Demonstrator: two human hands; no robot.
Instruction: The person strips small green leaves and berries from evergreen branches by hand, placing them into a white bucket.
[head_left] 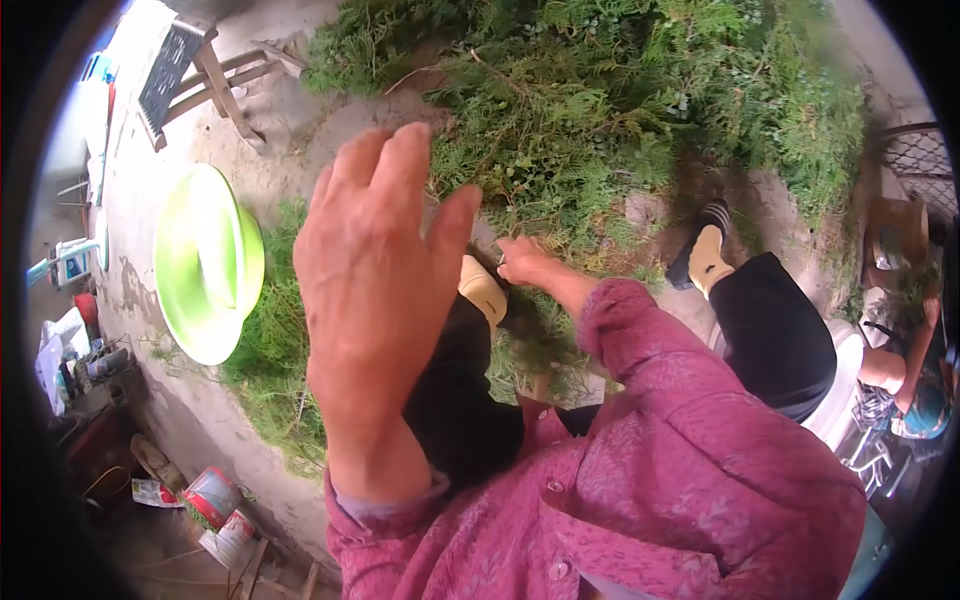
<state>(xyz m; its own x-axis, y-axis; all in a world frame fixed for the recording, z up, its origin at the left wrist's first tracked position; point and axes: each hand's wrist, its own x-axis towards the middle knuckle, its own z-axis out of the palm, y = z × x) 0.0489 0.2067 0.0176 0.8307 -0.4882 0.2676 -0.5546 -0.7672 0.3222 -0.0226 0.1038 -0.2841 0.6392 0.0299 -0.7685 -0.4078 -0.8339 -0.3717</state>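
Raised close to the camera, my left hand [375, 240] shows its back, with fingers apart and nothing seen in it. Lower down, near my left foot in a yellow sock [482, 290], my right hand [525, 262] reaches to the edge of a large heap of green leafy branches [570, 130]. Its fingers are bent at the greenery, and whatever they hold is too small to make out. More cut greenery [270, 340] lies on the ground left of my left hand.
A lime green basin [207, 265] stands at the left. Behind it is a wooden stool [215, 85]. Paint buckets [212, 495] lie at the lower left. At the right edge, another person's arm [922, 340] shows near a brown box [897, 235].
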